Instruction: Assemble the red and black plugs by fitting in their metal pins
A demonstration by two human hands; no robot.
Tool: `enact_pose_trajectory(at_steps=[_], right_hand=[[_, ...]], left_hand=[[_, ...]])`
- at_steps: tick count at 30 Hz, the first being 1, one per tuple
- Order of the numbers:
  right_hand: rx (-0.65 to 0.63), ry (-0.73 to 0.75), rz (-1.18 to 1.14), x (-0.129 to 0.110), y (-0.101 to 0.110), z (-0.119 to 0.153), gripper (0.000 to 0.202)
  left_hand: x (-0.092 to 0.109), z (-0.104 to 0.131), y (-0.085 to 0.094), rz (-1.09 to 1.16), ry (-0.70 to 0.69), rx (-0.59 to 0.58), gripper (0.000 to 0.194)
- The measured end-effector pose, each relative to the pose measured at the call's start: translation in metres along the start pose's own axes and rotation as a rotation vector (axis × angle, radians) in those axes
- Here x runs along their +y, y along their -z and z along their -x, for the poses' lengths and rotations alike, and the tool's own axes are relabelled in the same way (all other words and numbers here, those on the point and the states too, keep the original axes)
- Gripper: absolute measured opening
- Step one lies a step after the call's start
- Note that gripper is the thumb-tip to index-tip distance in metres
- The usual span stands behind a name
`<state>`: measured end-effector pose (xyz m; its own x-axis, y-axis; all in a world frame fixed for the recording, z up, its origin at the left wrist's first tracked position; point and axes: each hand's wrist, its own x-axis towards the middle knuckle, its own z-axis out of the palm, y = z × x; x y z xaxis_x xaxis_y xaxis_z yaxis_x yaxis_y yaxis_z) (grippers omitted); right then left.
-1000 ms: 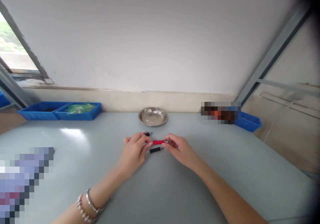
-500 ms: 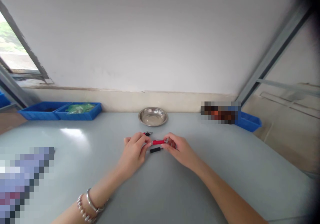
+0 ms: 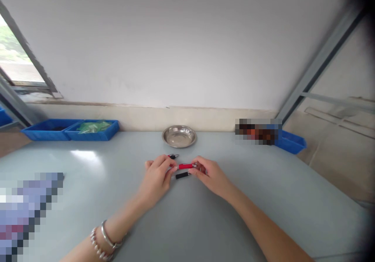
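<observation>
Between my two hands lies a red pen barrel [image 3: 186, 166] with silver ends, held level just above the table. My left hand [image 3: 159, 173] pinches its left end between thumb and fingers. At the right end, the fingertips of my right hand [image 3: 207, 173] are closed on its silver part. Just below it on the table is a black pen part [image 3: 182, 175], probably a grip section, partly hidden by my hands. Behind my left fingers a red and black pen [image 3: 173, 156] with a clip shows in part; the rest of it is covered.
A round steel dish [image 3: 179, 136] stands by the wall, straight ahead. Two blue trays [image 3: 90, 136] sit at the back left, one with green plastic bags [image 3: 95, 127]. Another blue tray [image 3: 293, 141] is at the back right beside a pixelated patch. A pixelated item lies at the left.
</observation>
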<state>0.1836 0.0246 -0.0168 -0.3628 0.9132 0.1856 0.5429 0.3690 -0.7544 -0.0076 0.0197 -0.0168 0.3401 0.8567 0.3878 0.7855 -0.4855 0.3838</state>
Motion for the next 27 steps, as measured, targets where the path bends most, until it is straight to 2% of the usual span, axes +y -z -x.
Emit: enact_pose_trajectory(at_steps=[5, 9, 13, 19, 27], right_hand=[[-0.009, 0.06, 0.013, -0.0006, -0.0001, -0.0008, 0.024], [-0.015, 0.041, 0.006, -0.0007, -0.0006, -0.0003, 0.03], [-0.014, 0.007, 0.032, 0.001, -0.0007, -0.0003, 0.022], [-0.003, 0.084, 0.1, 0.0035, -0.0013, -0.0012, 0.023], [-0.005, 0.105, 0.146, 0.0051, -0.0022, -0.0013, 0.029]], left_hand=[[0.0005, 0.0002, 0.0, -0.01, 0.008, -0.011, 0.018], [0.0001, 0.0001, -0.0006, -0.011, 0.0, -0.006, 0.018], [-0.0007, -0.0003, -0.0005, -0.006, -0.001, 0.004, 0.019], [-0.0004, 0.0004, 0.0, -0.015, 0.002, 0.011, 0.018], [-0.0006, 0.0001, 0.0012, -0.011, 0.008, -0.005, 0.017]])
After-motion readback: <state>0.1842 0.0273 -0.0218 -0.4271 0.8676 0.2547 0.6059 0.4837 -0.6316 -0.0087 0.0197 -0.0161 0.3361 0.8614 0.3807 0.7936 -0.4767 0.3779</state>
